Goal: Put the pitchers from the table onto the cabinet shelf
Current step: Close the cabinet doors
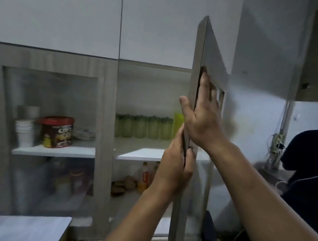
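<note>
From the head view, both hands were on the edge-on cabinet door (198, 70), which stood swung open. The right hand (203, 120) lay with fingers straight along the door's far face, thumb on the near side. The left hand (174, 165) pinched the door's edge lower down. Left of the hands, the cabinet shelf (138, 153) carried green jars (146, 127). No pitchers showed.

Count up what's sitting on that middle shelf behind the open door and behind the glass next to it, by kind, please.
Green jars: 5, in a row
Yellow-green container: 1, partly hidden by a hand
Red-lidded snack tub: 1
White cup stack: 1
Plates: 1 blurred pile
Total: 9
</note>
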